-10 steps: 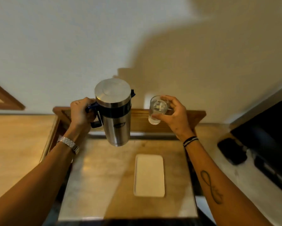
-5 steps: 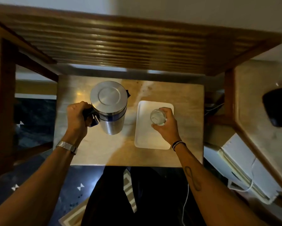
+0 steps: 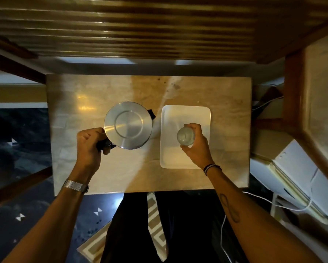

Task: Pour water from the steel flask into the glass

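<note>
I look straight down on a small marble-topped table [image 3: 83, 168]. The steel flask [image 3: 128, 125] stands upright at its centre left, its round lid facing me and a dark spout at its right. My left hand [image 3: 90, 145] is closed around the flask's black handle. A clear glass [image 3: 185, 136] sits over the white rectangular tray [image 3: 170, 158] at the centre right, and my right hand [image 3: 196, 144] wraps around it from the right. Whether the glass rests on the tray or hovers just above it I cannot tell.
A slatted wooden shelf [image 3: 140, 25] overhangs the far side of the table. Wooden furniture [image 3: 295, 101] and white boxes [image 3: 299, 177] with a white cable stand to the right. Dark patterned floor [image 3: 17, 149] lies to the left, my dark-clothed legs below.
The flask and the glass came down from chest height, the glass onto or just above the tray. My view tilted from the wall to straight down. Both hands kept their hold.
</note>
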`<move>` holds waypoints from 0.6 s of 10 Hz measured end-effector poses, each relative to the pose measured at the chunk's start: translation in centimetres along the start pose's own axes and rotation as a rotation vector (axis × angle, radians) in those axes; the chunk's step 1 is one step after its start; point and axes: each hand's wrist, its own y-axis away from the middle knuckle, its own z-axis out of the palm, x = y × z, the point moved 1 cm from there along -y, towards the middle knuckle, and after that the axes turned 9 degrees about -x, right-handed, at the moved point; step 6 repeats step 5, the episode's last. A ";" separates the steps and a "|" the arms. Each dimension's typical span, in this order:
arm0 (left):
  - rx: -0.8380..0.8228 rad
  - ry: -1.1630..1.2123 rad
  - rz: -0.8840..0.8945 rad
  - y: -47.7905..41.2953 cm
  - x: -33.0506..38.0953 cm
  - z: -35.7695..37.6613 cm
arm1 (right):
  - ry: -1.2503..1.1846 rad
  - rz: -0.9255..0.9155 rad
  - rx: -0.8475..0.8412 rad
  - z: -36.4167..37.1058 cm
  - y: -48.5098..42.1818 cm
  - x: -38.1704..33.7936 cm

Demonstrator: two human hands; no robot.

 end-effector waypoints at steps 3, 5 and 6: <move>-0.037 -0.159 0.020 4.0 -1.0 -2.0 | 0.064 0.065 -0.038 -0.1 1.8 -1.2; 0.012 -0.328 0.039 6.3 2.1 -1.7 | 0.181 -0.002 0.001 -1.6 4.6 -6.3; 0.012 -0.328 0.039 6.3 2.1 -1.7 | 0.181 -0.002 0.001 -1.6 4.6 -6.3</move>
